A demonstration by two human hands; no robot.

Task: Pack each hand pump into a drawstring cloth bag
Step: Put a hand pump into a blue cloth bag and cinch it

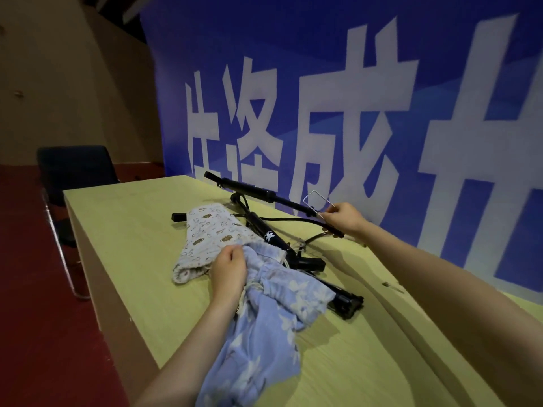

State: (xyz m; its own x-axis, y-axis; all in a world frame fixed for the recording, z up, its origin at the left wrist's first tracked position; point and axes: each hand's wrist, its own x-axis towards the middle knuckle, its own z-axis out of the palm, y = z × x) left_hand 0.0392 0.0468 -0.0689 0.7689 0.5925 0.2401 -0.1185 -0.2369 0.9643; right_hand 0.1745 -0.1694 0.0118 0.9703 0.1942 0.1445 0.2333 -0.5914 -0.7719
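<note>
Lying nearest on the table [338, 362] is the blue bag [264, 333], soft and crumpled, spilling toward the person. The left hand [229, 271] is pinching the bag's gathered top edge, fingers curled round the cloth. A black pump [346, 301] is poking out from under the blue bag on the right side. Just past the left hand, a white patterned bag [205, 236] is lying flat, and something black is sticking out of its far end. Another pump [264, 230] is lying beside it, slanting away from the person.

Farther back, the right hand [343, 220] is gripping the near end of a raised pump [249, 189], fingers curled round its wire foot loop and hose. This long pump is pointing away to the left, its far tip sitting high above the table. The blue bag's mouth is lying below and left of the right hand, so I think the pump will need to swing back toward the person, end first. The right hand is nearer to it.

A dark chair [73, 168] and a blue banner [323, 83] are standing behind.
</note>
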